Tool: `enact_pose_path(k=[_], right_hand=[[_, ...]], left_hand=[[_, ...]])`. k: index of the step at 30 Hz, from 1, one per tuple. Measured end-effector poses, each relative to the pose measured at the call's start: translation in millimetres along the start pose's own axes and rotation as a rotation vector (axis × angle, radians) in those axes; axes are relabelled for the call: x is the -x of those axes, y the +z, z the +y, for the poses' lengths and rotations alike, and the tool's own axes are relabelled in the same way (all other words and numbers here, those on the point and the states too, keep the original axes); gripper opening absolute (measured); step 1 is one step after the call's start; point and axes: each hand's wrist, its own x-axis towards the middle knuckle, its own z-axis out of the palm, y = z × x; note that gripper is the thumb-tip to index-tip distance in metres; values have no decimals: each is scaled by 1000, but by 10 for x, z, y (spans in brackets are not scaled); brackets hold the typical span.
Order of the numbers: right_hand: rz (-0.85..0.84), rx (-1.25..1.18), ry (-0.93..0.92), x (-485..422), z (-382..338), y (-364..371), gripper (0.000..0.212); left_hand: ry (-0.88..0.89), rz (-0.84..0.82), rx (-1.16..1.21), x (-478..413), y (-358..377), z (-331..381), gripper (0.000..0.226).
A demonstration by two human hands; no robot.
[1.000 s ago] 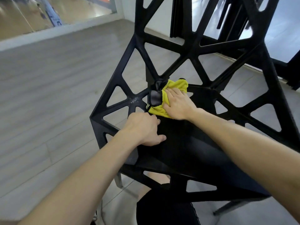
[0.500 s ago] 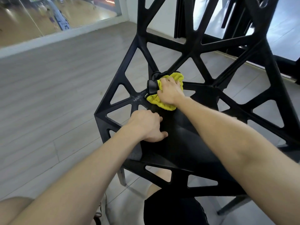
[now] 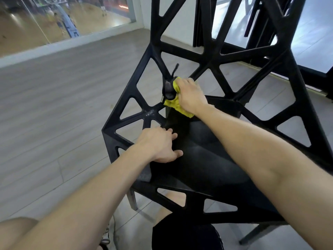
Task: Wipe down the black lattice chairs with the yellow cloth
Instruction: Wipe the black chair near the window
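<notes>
No words, numbers or signs can be read here. The black plastic chair with triangle holes (image 3: 207,152) has a few tiny pale marks on one bar on its left side. They are too small and blurry to read. Nothing on the grey wood floor (image 3: 63,105) or on the glass wall (image 3: 54,20) behind it can be read either.

At 10 o'clock I'm seeing a grey plank floor (image 3: 54,114) running out to a white sill (image 3: 72,44), glass wall (image 3: 45,18) above it with a wooden court beyond; black door frames (image 3: 201,22) at 1 o'clock, black shorts (image 3: 183,235) down at 6
</notes>
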Motion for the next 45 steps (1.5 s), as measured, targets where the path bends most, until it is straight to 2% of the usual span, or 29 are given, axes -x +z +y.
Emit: enact_pose_path(k=[2,5,7,9,11,13,14,16,18,19,21,24,28,31,34,36,38,40,43,45], right_hand=[[-78,-26,-73,91,75,96,26],[-78,90,-66,299,256,106,21],[77,185,71,166,327,-6,20],[272,70,223,50,395,-23,41],[203,35,172,43,310,107,52],[12,96,39,152,198,289,46],[-19,82,23,146,146,240,39],[100,-101,109,-24,75,24,37],[299,-265,162,-275,-20,-138,50],[342,-289,145,-356,-104,-166,53],[192,-240,90,-365,-235,-44,60],[-65,-6,102,-77,-105,183,63],[-242,-86,213,118,174,-165,12],[-268,-122,204,356,292,-262,19],[-264,-156,175,756,291,-166,62],[-257,-230,253,836,237,-153,72],[-269,-255,334,799,169,-254,68],[-262,-304,465,788,146,-371,64],[-234,-501,651,920,105,-599,69],[-220,-573,656,1165,37,-769,77]], left_hand=[[13,-11,-1,-18,-27,-10,83],[23,8,-33,-14,-51,-10,84],[18,10,-36,-13,-47,-12,84],[7,5,-28,-4,-18,-11,84],[10,2,-24,-15,-20,-8,83],[20,12,-29,-21,-26,1,83],[19,17,-39,-19,-22,-1,83],[15,4,-23,-29,-14,-6,83],[14,3,-10,-32,9,-13,83],[13,11,-10,-40,30,-25,84],[19,9,-5,-64,51,-42,85],[32,17,-5,-64,69,-55,83],[26,20,14,-41,56,-45,83],[28,12,8,-47,58,-24,82],[17,21,-16,-89,55,-22,89],[10,34,-15,-109,71,-46,94],[27,15,47,-93,99,-86,88],[16,57,262,-39,138,-153,78],[-79,335,502,44,183,-271,37],[-102,444,541,109,194,-283,22]])
